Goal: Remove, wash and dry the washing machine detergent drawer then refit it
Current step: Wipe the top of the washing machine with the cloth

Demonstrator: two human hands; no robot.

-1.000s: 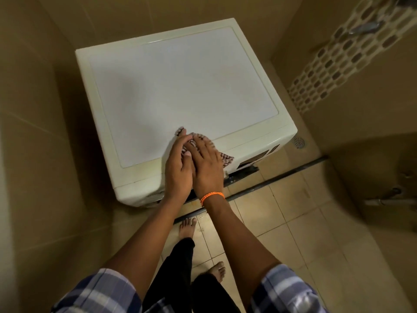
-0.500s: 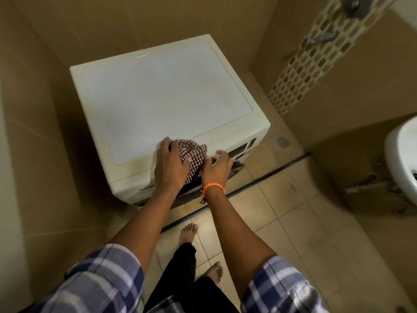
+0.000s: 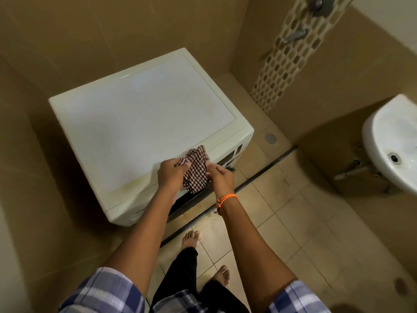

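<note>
From the head camera, looking down, a cream-white washing machine (image 3: 146,132) stood in the corner of a tan-tiled bathroom, its flat top bare and faintly yellowed along the front edge. A dark control strip showed on its front face toward the right; below the hands a dark gap ran along the front, and whether that was the drawer opening or the drawer itself could not be told. The detergent drawer was not clearly visible anywhere in this view.

Both hands met over the machine's front edge. The left hand (image 3: 170,173) had its fingers curled round a bunched red-and-white checked cloth (image 3: 195,173), holding its upper end. The right hand (image 3: 222,178), wearing an orange braided band (image 3: 226,199) at the wrist, pinched the cloth's right side with curled fingers. The cloth hung between the two hands, its lower part draped down over the machine's front.

To the right a white wash basin (image 3: 388,141) was fixed to the wall, nothing in its bowl but the drain hole, with a metal pipe beneath it. A round floor drain (image 3: 270,138) sat just beside the machine's right side. A strip of mosaic tiles (image 3: 282,57) ran up the far wall, with metal taps on it. A dark channel crossed the beige floor tiles in front of the machine, and the person's bare feet stood on the tiles below.
</note>
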